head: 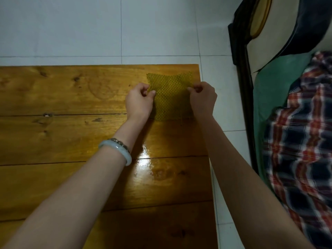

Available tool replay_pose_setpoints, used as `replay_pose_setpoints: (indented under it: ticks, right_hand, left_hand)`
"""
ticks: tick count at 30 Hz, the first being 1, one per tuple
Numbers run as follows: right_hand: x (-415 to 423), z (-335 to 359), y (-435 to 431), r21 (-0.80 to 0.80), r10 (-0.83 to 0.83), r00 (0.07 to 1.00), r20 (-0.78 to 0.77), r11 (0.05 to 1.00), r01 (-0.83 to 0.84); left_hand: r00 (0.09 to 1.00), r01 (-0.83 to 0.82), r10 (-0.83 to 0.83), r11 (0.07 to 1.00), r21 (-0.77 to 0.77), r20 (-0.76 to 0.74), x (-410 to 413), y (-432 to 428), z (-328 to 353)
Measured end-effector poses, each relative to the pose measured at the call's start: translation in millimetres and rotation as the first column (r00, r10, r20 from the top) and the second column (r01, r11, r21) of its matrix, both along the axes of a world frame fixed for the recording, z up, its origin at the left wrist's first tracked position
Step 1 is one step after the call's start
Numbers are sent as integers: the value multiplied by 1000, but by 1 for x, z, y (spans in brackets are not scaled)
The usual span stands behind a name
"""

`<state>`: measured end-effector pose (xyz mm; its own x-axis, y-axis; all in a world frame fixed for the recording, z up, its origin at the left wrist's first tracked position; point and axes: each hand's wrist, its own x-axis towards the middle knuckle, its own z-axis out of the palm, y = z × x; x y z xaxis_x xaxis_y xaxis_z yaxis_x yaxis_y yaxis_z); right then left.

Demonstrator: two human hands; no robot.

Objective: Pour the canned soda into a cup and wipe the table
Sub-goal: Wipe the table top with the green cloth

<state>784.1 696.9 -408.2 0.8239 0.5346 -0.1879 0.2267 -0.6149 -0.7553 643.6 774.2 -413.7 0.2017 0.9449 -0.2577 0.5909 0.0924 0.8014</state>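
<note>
One white tiled floor is seen around and beyond the furniture. One glossy brown wooden surface, made of long planks which run from left to right, is seen below the camera. At the right, one bed with a green sheet is seen, and one blanket with red, dark blue and white checks is laid on it.

One yellow-green mesh cloth is spread flat on the surface near its far right corner. The cloth is nearly square, so no clear long axis can be told; its edges are about parallel to the edges of the surface.

Two hands are counted. The left edge of the cloth is pinched by the left hand between thumb and curled fingers, and the right edge is pinched in the same way by the right hand.

Two bracelets are worn on the left wrist: one pale smooth bangle and one darker beaded band just beyond it.
</note>
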Motion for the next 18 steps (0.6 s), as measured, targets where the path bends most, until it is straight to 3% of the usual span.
replay_pose_setpoints:
  ticks: [6, 12, 18]
  right_hand:
    - [4, -10, 5, -65, 67, 991, 114, 996, -60]
    - [0, -11, -3, -143, 126, 970, 209, 985, -97]
    - [-30, 15, -34, -267, 307, 889, 341, 938, -221]
  left_hand:
    - [990, 118, -106, 983, 142, -91, -2, 2, -7]
    - [995, 19, -10, 995, 93, -98, -9, -3, -5]
    - [984, 146, -129, 979, 140, -127, -57, -38, 13]
